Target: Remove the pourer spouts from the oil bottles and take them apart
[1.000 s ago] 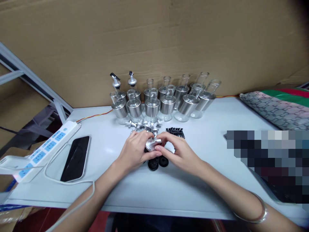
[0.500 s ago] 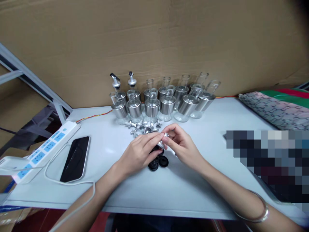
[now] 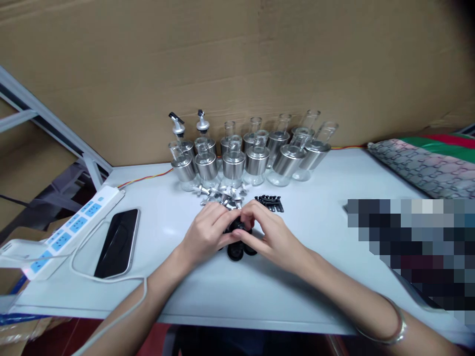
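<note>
My left hand and my right hand meet low over the table, fingertips nearly touching. Between them is a black round piece, which my right thumb and fingers close around. My left fingers are curled together, and what they hold is hidden. Just below my fingertips lie several black discs, partly covered. Behind my hands is a heap of silver pourer tops. Small black levers lie in a cluster beyond my right hand.
Glass bottles with steel sleeves stand in rows at the back; two carry pourers. To the left are a phone, a power strip and a white cable. A patterned cushion and a pixelated area are on the right.
The silver pourer part pinched between my hands is out of sight now. My right hand has moved left and down to the black pieces, uncovering the small black levers.
</note>
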Demonstrator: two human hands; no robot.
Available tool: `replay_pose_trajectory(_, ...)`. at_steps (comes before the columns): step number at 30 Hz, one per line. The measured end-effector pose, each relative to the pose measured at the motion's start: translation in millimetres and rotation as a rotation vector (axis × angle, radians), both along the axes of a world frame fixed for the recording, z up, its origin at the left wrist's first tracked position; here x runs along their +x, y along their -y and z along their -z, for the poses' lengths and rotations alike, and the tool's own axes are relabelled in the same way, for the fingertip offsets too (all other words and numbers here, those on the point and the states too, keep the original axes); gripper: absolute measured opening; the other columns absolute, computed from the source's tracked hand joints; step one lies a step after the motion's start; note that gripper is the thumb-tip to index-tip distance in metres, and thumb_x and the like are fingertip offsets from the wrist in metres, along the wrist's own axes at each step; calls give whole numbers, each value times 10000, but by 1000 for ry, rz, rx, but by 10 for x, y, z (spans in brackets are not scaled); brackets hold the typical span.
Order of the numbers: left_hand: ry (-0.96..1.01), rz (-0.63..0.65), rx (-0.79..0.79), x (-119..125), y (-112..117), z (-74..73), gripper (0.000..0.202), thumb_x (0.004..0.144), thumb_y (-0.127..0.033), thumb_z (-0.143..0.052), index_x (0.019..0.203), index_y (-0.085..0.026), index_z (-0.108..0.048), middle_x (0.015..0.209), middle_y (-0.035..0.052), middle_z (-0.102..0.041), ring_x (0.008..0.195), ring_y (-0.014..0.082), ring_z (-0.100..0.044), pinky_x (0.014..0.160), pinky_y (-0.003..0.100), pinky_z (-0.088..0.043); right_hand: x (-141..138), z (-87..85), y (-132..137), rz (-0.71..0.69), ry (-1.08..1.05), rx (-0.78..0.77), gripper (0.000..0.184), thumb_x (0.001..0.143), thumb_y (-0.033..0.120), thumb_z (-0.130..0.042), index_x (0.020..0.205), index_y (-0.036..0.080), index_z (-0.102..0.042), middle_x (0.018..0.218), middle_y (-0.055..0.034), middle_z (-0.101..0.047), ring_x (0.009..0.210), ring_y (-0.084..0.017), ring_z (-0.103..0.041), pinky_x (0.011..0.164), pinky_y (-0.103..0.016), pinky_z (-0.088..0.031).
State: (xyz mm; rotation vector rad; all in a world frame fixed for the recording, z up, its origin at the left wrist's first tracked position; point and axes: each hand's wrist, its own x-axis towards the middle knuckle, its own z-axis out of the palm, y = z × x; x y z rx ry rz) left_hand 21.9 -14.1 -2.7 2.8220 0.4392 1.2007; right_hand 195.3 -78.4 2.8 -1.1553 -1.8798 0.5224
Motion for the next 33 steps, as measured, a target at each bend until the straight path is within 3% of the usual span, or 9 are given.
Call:
replay_pose_trajectory(5,-24,-4,-2,11,17,11,403,911,-243,-519,1296,-183,-417,882,59,-625,774,169,-583,697,298,-490,-8,2,-8,74,-62,45,42,910,241,-482,889,204,-481,786,-23,-507,706,-137,-498,627,-258,-421)
replay_pose_trajectory(8,-13,-39,13,12,19,15,452,904,-211,-524,1336,-205,-391,975,86,-614,902,197,-601,770,344,-516,5,-21,-5,95,-143,-22,75,925,257,-447,897,203,-490,780,-23,-544,692,-136,-530,640,-264,-435)
replay_pose_trajectory(12,1,19,-16,20,33,23,493,910,-169,-504,1375,-177,-341,1143,132,-615,1081,214,-593,865,362,-527,4,-58,10,99,-207,-97,130,919,307,-457,909,196,-524,758,-17,-568,680,-134,-547,653,-264,-445)
replay_pose_trajectory(21,-9,33,-29,46,56,45,531,923,-207,-495,1412,-153,-294,1193,153,-618,1133,220,-585,885,360,-529,-5,-25,-24,74,-295,-251,181,882,364,-514,939,194,-543,764,-5,-581,655,-121,-514,603,-243,-420)
replay_pose_trajectory(26,8,14,-62,44,60,21,467,910,-298,-527,1337,-162,-396,1077,123,-655,996,199,-634,814,325,-537,-30,13,-26,50,-329,-309,183,891,364,-498,934,190,-533,716,11,-546,626,-115,-487,580,-237,-395)
replay_pose_trajectory(33,35,8,10,39,108,-121,337,920,-247,-516,1225,-119,-453,1062,130,-674,999,190,-635,847,329,-472,-67,-26,66,39,-393,-219,158,916,351,-488,982,215,-533,833,-16,-579,722,-132,-542,597,-234,-436)
